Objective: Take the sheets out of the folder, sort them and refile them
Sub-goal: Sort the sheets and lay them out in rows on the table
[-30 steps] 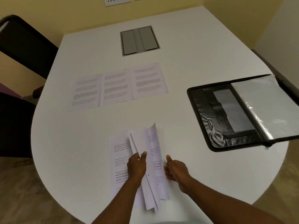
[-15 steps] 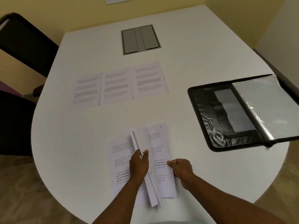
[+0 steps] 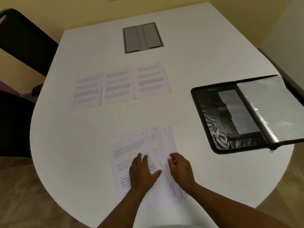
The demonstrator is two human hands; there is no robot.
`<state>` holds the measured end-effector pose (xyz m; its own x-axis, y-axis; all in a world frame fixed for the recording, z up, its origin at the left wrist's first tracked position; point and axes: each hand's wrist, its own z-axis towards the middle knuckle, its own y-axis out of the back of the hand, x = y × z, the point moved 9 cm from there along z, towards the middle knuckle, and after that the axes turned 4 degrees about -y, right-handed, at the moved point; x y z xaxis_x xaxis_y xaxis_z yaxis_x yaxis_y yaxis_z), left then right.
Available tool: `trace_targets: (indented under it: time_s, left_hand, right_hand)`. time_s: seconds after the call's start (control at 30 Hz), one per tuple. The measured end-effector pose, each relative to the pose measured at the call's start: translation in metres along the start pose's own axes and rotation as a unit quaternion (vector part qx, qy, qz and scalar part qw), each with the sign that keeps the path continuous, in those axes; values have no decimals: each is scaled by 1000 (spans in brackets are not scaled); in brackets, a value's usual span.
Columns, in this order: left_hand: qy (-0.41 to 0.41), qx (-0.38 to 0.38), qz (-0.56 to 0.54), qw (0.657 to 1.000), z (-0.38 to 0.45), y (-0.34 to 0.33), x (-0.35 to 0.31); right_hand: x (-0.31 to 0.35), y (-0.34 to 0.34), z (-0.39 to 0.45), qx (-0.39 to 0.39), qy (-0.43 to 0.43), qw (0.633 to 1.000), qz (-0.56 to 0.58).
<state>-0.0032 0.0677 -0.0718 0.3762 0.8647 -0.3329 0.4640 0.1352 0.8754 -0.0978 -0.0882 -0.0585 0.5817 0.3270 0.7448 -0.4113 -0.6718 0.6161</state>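
Lying fanned near the front edge of the white rounded surface (image 3: 205,51), the loose stack of white printed paper sheets (image 3: 131,152) looks as light and limp as paper gets: thin, floppy, quick to slide over itself and easy to crease or dog-ear. I'd judge the best hold is a pinch at a free corner or side edge, one sheet at a time, with the other hand pinning the rest. The left hand (image 3: 142,173) lies flat on the pile, fingers straight and spread, pressing the sheets down. The right hand (image 3: 180,168) sits at the fan's right edge with its fingers bent toward the paper; whether it actually pinches a sheet there I cannot tell. Further back, three white printed pages laid side by side (image 3: 120,85) form a neat row, well apart from the pile. The open black zip folder with a clear plastic sleeve (image 3: 246,112) rests to the right, partly overhanging the edge, holding none of the sheets as far as I can see.
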Motion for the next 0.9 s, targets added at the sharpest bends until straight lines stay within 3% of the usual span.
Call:
trace_targets:
  time_s: [0.07,0.17,0.33,0.47,0.7,0.9]
  left_hand:
    - [10,-4,12,1000,-3,-3,4]
    - [8,-19,25,999,-4,-3,4]
    - [52,-49,28,997,1,4,3]
    - [124,-22,56,990,6,3,4]
    - [149,-9,59,987,16,-3,0]
    - [150,-2,68,986,15,-3,4]
  right_hand:
    - [-4,-17,0,67,-38,997,-24]
    - [-12,-28,-1,107,-99,989,-21]
    - [-17,-36,0,121,-106,986,-40]
    - [-23,-30,0,98,-126,986,-41]
    - [-24,-27,2,108,-135,984,-38]
    - [-22,-50,-7,194,-170,966,4]
